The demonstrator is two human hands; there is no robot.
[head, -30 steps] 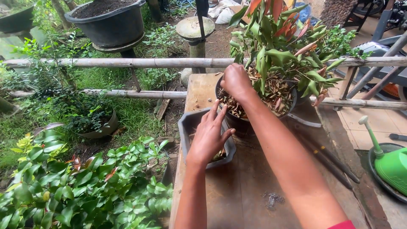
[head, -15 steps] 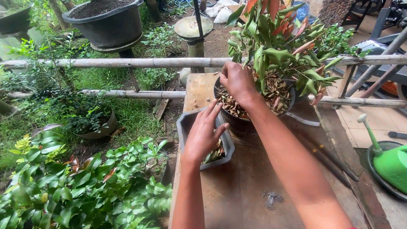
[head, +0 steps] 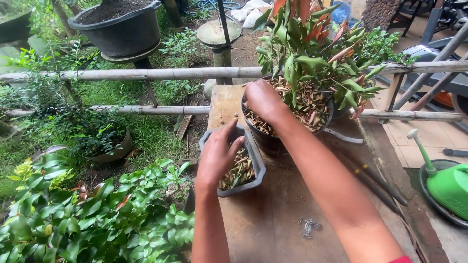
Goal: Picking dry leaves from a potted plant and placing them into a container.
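Soft even daylight, faint shadows, sharp focus

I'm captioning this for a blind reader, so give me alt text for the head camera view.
A person's right hand reaches into dry leaves in a black plant pot on a wooden table. The left hand rests over a grey tray of leaves beside it.

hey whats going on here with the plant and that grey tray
A person stands at a wooden table outdoors. Their right hand is down among the dry brown leaves in a black pot holding a leafy plant. Their left hand rests over a grey rectangular tray beside the pot, which has dry leaves in it.
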